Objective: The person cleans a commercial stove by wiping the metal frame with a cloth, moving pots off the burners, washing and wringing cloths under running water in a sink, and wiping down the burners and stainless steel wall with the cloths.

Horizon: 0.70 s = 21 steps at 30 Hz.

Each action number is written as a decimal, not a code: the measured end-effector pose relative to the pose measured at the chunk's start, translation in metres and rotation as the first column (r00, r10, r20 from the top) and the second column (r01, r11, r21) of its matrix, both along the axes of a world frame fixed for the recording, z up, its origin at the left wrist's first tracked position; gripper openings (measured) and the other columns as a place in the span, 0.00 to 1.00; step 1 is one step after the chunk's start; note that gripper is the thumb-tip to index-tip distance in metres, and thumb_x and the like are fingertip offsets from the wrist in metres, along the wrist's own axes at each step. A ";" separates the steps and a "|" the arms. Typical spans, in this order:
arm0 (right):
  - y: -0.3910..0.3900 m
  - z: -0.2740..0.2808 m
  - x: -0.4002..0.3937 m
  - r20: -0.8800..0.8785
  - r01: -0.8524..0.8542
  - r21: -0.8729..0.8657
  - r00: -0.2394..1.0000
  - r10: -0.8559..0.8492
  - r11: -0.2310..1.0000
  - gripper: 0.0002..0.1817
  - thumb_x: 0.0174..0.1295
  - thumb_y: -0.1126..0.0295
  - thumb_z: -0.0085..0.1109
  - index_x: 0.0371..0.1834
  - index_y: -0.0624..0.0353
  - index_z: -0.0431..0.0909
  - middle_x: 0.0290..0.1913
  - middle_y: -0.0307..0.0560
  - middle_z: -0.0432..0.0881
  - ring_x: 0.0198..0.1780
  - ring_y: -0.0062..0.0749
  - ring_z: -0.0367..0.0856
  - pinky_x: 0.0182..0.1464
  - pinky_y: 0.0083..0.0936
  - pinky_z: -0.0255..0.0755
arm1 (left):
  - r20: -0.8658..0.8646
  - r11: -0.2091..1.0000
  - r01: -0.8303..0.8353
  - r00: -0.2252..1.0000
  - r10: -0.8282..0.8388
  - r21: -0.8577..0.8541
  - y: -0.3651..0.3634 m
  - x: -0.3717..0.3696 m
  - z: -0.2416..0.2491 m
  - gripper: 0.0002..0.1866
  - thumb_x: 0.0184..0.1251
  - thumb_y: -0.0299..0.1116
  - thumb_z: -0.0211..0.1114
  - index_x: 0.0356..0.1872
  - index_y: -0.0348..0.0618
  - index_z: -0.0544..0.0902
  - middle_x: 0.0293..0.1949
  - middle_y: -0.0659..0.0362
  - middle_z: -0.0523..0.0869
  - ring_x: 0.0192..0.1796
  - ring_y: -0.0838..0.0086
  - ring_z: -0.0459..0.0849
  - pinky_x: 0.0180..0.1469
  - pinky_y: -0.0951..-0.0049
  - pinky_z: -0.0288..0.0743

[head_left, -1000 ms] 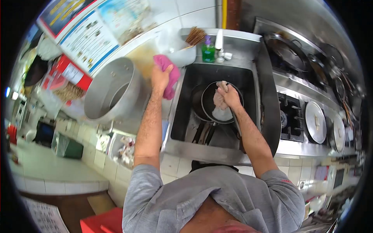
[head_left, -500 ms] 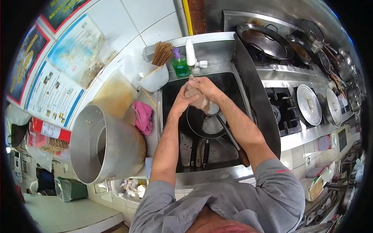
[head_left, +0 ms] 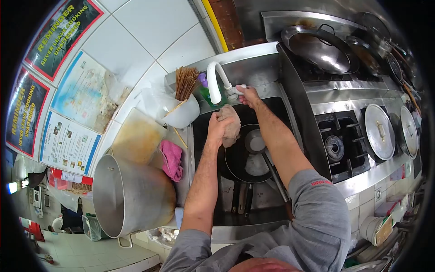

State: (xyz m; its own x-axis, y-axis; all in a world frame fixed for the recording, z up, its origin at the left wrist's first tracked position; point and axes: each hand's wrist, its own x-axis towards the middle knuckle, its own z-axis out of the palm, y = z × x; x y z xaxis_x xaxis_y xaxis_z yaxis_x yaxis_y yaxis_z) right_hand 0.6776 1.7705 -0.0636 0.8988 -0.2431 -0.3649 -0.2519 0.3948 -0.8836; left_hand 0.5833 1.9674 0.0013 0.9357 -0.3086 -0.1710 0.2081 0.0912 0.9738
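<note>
Over the sink (head_left: 253, 217), my left hand (head_left: 220, 127) grips a wet, greyish-brown cloth (head_left: 232, 124). My right hand (head_left: 248, 96) is closed on the small lever (head_left: 240, 88) at the base of the white faucet (head_left: 216, 77), whose spout curves above the cloth. Below my hands a black frying pan (head_left: 233, 158) lies in the sink. A ladle (head_left: 255, 141) rests in the pan beside a patch of whitish water. Several dark pan handles point toward me at the sink bottom.
Left of the sink are a large metal pot (head_left: 149, 195), a pink cloth (head_left: 171, 159), and a white container (head_left: 183, 112) holding a bristle brush (head_left: 185, 84). Behind the faucet is a green soap bottle (head_left: 206, 94). Stove burners (head_left: 335, 147), a wok (head_left: 319, 50) and lids (head_left: 379, 131) stand at right.
My right hand has left the cloth and moved up to the faucet lever. My left hand keeps the cloth, which hangs more loosely. The view has shifted.
</note>
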 end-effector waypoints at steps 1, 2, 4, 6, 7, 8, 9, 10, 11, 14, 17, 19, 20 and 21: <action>-0.005 -0.006 0.007 0.060 -0.027 0.003 0.998 0.026 1.000 0.20 0.51 0.55 0.66 0.38 0.57 0.74 0.29 0.42 0.77 0.20 0.21 0.72 0.18 0.19 0.65 | 0.061 0.998 -0.002 0.998 -0.003 0.070 -0.003 0.000 0.000 0.23 0.49 0.21 0.67 0.49 0.35 0.73 0.45 0.55 0.80 0.46 0.70 0.80 0.48 0.70 0.75; -0.007 -0.013 0.012 0.117 -0.055 0.002 0.992 0.054 0.999 0.18 0.51 0.61 0.68 0.38 0.58 0.74 0.26 0.40 0.77 0.19 0.20 0.71 0.17 0.17 0.63 | 0.056 0.997 -0.008 0.998 0.004 0.072 -0.005 0.001 0.001 0.23 0.49 0.21 0.67 0.49 0.35 0.73 0.45 0.55 0.80 0.46 0.70 0.80 0.48 0.70 0.75; -0.004 -0.008 0.006 0.109 0.013 0.045 0.994 -0.018 0.999 0.16 0.48 0.72 0.69 0.38 0.59 0.74 0.25 0.39 0.77 0.19 0.18 0.70 0.15 0.15 0.61 | 0.064 0.987 0.105 0.991 -0.114 0.122 -0.013 0.003 0.004 0.24 0.48 0.23 0.69 0.48 0.34 0.74 0.45 0.55 0.80 0.45 0.71 0.80 0.49 0.72 0.74; -0.005 -0.002 0.004 0.119 0.003 -0.053 0.993 0.003 0.999 0.21 0.48 0.74 0.69 0.44 0.59 0.71 0.29 0.39 0.78 0.22 0.18 0.71 0.20 0.16 0.64 | -0.019 0.976 0.170 0.985 -0.169 0.135 -0.018 0.008 0.002 0.23 0.48 0.25 0.69 0.48 0.34 0.74 0.45 0.54 0.80 0.45 0.72 0.80 0.48 0.73 0.74; -0.005 -0.001 0.003 0.118 0.000 -0.056 0.993 0.006 0.998 0.21 0.48 0.74 0.69 0.44 0.59 0.71 0.29 0.39 0.78 0.22 0.18 0.71 0.20 0.16 0.64 | 0.039 0.955 0.114 0.991 -0.130 0.274 -0.021 0.009 0.001 0.22 0.48 0.26 0.69 0.46 0.34 0.75 0.43 0.55 0.80 0.43 0.72 0.80 0.46 0.73 0.74; -0.005 0.000 0.003 0.110 0.005 -0.090 0.994 0.005 0.996 0.24 0.47 0.76 0.69 0.47 0.60 0.70 0.30 0.39 0.78 0.23 0.19 0.72 0.20 0.16 0.64 | 0.102 0.913 0.050 0.990 -0.100 0.405 -0.024 0.009 0.000 0.20 0.48 0.26 0.69 0.45 0.34 0.76 0.41 0.55 0.81 0.42 0.73 0.80 0.45 0.72 0.74; -0.006 0.002 0.001 0.101 0.009 -0.124 0.995 0.004 0.992 0.27 0.46 0.77 0.70 0.50 0.61 0.69 0.30 0.39 0.78 0.23 0.19 0.72 0.20 0.16 0.64 | 0.102 0.914 0.050 0.990 -0.099 0.402 -0.027 0.009 -0.001 0.20 0.48 0.26 0.69 0.45 0.34 0.76 0.41 0.55 0.81 0.42 0.73 0.80 0.45 0.72 0.74; -0.005 0.004 0.000 0.100 0.008 -0.126 0.995 0.005 0.992 0.27 0.46 0.77 0.70 0.50 0.61 0.69 0.30 0.39 0.78 0.23 0.19 0.72 0.20 0.16 0.64 | 0.044 0.934 0.051 0.996 -0.071 0.354 -0.028 0.009 -0.002 0.18 0.49 0.27 0.68 0.42 0.35 0.76 0.38 0.56 0.81 0.40 0.72 0.80 0.43 0.72 0.74; -0.005 0.006 -0.001 0.103 0.003 -0.132 0.995 0.011 0.991 0.30 0.45 0.79 0.70 0.52 0.61 0.67 0.31 0.40 0.78 0.23 0.20 0.73 0.20 0.16 0.64 | -0.015 0.951 0.047 0.999 -0.045 0.306 -0.028 0.009 -0.004 0.16 0.50 0.27 0.67 0.40 0.36 0.77 0.36 0.57 0.81 0.39 0.72 0.80 0.41 0.71 0.74; -0.004 -0.002 0.006 0.121 0.013 -0.160 0.993 0.007 0.987 0.32 0.44 0.80 0.70 0.54 0.61 0.66 0.32 0.41 0.79 0.24 0.21 0.73 0.20 0.17 0.65 | -0.178 0.999 0.046 0.983 -0.042 0.015 -0.024 0.011 -0.012 0.12 0.51 0.27 0.66 0.37 0.38 0.77 0.33 0.59 0.80 0.36 0.71 0.80 0.39 0.69 0.75; -0.002 -0.002 0.005 0.130 0.035 -0.235 0.991 -0.004 0.971 0.31 0.43 0.81 0.70 0.53 0.61 0.67 0.32 0.42 0.78 0.25 0.21 0.73 0.21 0.18 0.67 | -0.286 0.990 -0.087 0.957 0.051 -0.114 -0.022 0.005 0.001 0.10 0.52 0.26 0.65 0.36 0.39 0.77 0.33 0.58 0.80 0.36 0.69 0.80 0.38 0.68 0.76; -0.002 -0.012 0.011 0.127 0.041 -0.290 0.992 -0.005 0.956 0.30 0.43 0.82 0.69 0.52 0.61 0.68 0.33 0.42 0.78 0.26 0.22 0.74 0.22 0.19 0.68 | -0.285 0.986 -0.080 0.958 0.036 -0.144 -0.019 0.008 -0.008 0.09 0.53 0.26 0.64 0.36 0.39 0.77 0.33 0.58 0.80 0.36 0.69 0.80 0.38 0.68 0.76; -0.002 -0.023 0.018 0.150 0.081 -0.398 0.988 -0.022 0.914 0.31 0.44 0.80 0.70 0.53 0.60 0.68 0.35 0.44 0.79 0.30 0.26 0.76 0.26 0.23 0.70 | -0.283 0.982 -0.072 0.959 0.021 -0.173 -0.017 0.010 -0.013 0.09 0.53 0.25 0.64 0.36 0.40 0.77 0.33 0.58 0.80 0.36 0.69 0.80 0.38 0.67 0.76; 0.000 -0.023 0.018 0.175 0.121 -0.499 0.984 -0.037 0.858 0.31 0.44 0.78 0.70 0.54 0.60 0.68 0.38 0.46 0.79 0.34 0.30 0.78 0.31 0.26 0.73 | -0.283 0.982 -0.073 0.959 0.021 -0.173 -0.015 0.011 -0.013 0.09 0.53 0.25 0.64 0.36 0.40 0.77 0.33 0.58 0.80 0.36 0.69 0.80 0.38 0.67 0.76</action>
State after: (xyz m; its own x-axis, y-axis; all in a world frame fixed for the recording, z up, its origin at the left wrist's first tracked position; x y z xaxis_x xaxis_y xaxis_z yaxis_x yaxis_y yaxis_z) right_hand 0.6957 1.7702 -0.0868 0.9029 -0.4288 -0.0312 -0.0837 -0.1040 -0.9911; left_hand 0.5943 1.9520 -0.0122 0.8729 -0.3152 -0.3724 0.4598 0.2759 0.8441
